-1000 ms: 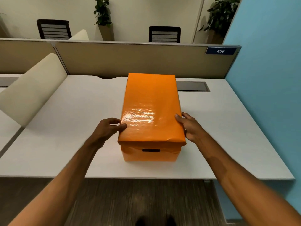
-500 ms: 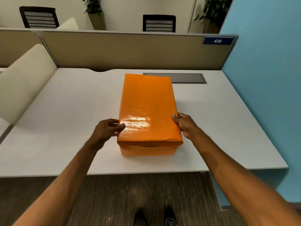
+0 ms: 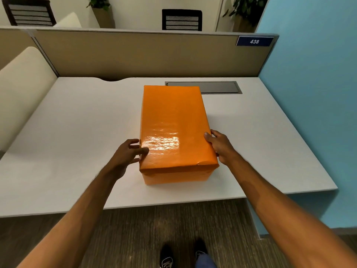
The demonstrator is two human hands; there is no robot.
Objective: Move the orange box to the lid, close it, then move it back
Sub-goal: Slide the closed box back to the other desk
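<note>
The orange box point(image 3: 175, 177) stands on the white desk point(image 3: 77, 132), near its front edge. Its glossy orange lid point(image 3: 173, 122) sits on top and covers it fully. My left hand point(image 3: 125, 155) grips the lid's near left side, thumb on the top surface and fingers down the side. On the near right side, my right hand point(image 3: 220, 147) holds on, thumb at the top edge, fingers hidden behind the side wall. The box's inside is hidden.
A grey cable hatch point(image 3: 218, 87) lies in the desk just behind the box. A tan partition point(image 3: 135, 55) closes off the back, a blue wall point(image 3: 309, 93) the right, a cream divider point(image 3: 21, 89) the left. My shoes point(image 3: 168, 256) stand below the desk edge.
The lid has settled lower over the box front, and the handle slot no longer shows. Both hands stay on the sides. The view has tilted down and back.
</note>
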